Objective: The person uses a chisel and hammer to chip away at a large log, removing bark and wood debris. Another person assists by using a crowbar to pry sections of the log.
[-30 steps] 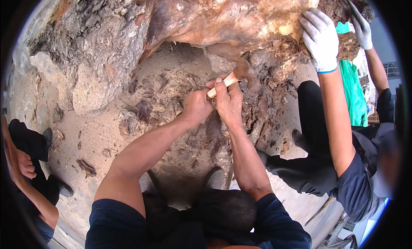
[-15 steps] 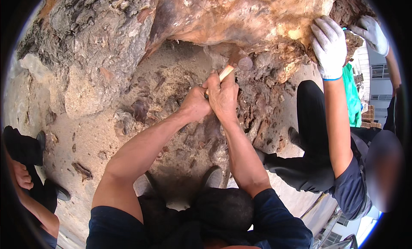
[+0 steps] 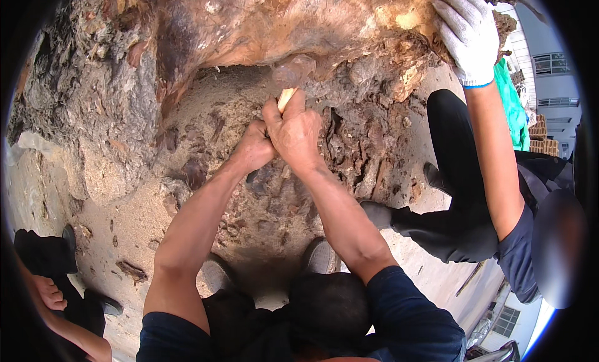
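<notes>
Swung more upright, the mallet [image 3: 294, 70] is now held head-forward at the log [image 3: 249, 31]. Its handle [image 3: 286, 99] is clenched in both fists, right hand [image 3: 293, 131] nearer its head, left hand [image 3: 253, 146] behind.

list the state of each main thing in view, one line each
Left hand: closed, low on the mallet
Right hand: closed around the mallet, above the left hand
Mallet: gripped in both hands, head up by the trunk; contact unclear
Trunk: rough at left, smoother toward the middle
Co-worker's gloved hand: resting on the trunk
Green sheet: creased, partly hidden
Bark piece: loose on the ground
</notes>
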Tool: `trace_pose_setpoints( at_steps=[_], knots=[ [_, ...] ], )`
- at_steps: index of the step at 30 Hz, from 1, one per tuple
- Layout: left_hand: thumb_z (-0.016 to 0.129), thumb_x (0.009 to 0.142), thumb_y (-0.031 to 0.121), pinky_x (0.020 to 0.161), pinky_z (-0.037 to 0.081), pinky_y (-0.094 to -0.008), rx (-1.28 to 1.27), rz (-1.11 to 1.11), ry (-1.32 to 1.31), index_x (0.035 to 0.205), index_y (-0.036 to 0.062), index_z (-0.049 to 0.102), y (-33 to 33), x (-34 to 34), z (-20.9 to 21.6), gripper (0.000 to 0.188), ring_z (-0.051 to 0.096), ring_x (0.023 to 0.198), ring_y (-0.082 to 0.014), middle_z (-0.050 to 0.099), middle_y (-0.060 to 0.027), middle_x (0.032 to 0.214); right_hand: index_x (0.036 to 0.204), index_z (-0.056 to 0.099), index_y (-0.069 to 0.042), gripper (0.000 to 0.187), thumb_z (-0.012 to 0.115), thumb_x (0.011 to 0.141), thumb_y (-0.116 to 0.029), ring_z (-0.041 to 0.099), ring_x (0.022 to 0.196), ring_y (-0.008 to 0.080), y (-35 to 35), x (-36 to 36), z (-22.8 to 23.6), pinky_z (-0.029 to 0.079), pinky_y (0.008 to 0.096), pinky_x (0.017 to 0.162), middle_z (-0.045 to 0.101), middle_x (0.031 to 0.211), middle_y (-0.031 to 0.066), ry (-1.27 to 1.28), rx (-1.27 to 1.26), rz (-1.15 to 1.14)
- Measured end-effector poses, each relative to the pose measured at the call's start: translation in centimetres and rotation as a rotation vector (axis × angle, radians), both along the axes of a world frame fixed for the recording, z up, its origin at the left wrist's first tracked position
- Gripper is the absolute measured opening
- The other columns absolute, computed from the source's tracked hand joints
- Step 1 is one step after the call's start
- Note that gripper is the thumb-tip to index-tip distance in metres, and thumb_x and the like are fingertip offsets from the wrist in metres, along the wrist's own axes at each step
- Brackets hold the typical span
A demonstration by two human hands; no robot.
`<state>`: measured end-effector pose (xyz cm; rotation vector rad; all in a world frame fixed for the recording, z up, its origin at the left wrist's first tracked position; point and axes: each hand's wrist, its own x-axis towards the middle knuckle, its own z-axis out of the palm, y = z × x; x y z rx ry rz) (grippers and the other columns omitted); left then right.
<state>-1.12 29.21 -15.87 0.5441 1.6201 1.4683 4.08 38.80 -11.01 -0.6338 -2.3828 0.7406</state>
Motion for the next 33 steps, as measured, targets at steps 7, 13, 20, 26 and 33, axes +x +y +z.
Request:
trace_pose_setpoints(
  at_steps=[7,13,20,26,33],
  knots=[
    [0.072,0.086,0.007,0.078,0.055,-0.0326,-0.011,0.094,-0.003,0.104,-0.0004,0.067,-0.1,2.6,1.1,0.021,0.066,0.086,-0.0143,0.07,-0.0054,0.093,0.09,0.05,0.0,0.028,0.071,0.089,-0.019,0.062,0.046,0.0413,-0.2,0.3,-1.4,0.05,0.049,0.045,0.059,0.054,0.0198,-0.001,-0.024,0.047],
    [0.073,0.087,0.006,0.064,0.054,-0.0289,0.022,0.01,-0.3,0.112,0.001,0.063,0.3,2.2,0.8,0.028,0.065,0.084,-0.0123,0.067,-0.0034,0.096,0.089,0.05,0.002,0.026,0.068,0.09,-0.018,0.063,0.049,0.0415,0.4,0.7,-0.7,0.05,0.0483,0.047,0.06,0.056,0.0224,-0.002,-0.089,0.068],
    [0.072,0.089,0.008,0.068,0.056,-0.0296,-0.042,0.022,0.007,0.115,0.0008,0.061,0.5,2.0,1.4,0.029,0.065,0.089,-0.0135,0.066,-0.0044,0.098,0.086,0.051,0.003,0.028,0.069,0.089,-0.019,0.062,0.045,0.0395,0.7,0.2,-0.4,0.05,0.0468,0.044,0.059,0.054,0.0207,0.013,-0.041,0.072],
    [0.072,0.087,0.008,0.074,0.057,-0.0321,-0.023,0.07,0.08,0.115,-0.0005,0.061,-0.5,4.3,-0.6,0.03,0.065,0.095,-0.0144,0.068,-0.0096,0.104,0.088,0.052,0.003,0.026,0.067,0.089,-0.018,0.064,0.048,0.039,-0.2,2.1,-2.1,0.05,0.0463,0.046,0.06,0.055,0.0201,0.0,-0.078,0.096],
    [0.072,0.088,0.009,0.077,0.056,-0.034,-0.115,0.08,0.257,0.115,0.0,0.062,1.0,2.9,-1.1,0.03,0.065,0.097,-0.0143,0.069,-0.0067,0.106,0.089,0.051,0.004,0.026,0.067,0.088,-0.017,0.064,0.049,0.0403,1.0,0.5,-2.1,0.052,0.0478,0.046,0.061,0.057,0.0215,0.052,-0.036,0.112]
  ],
)
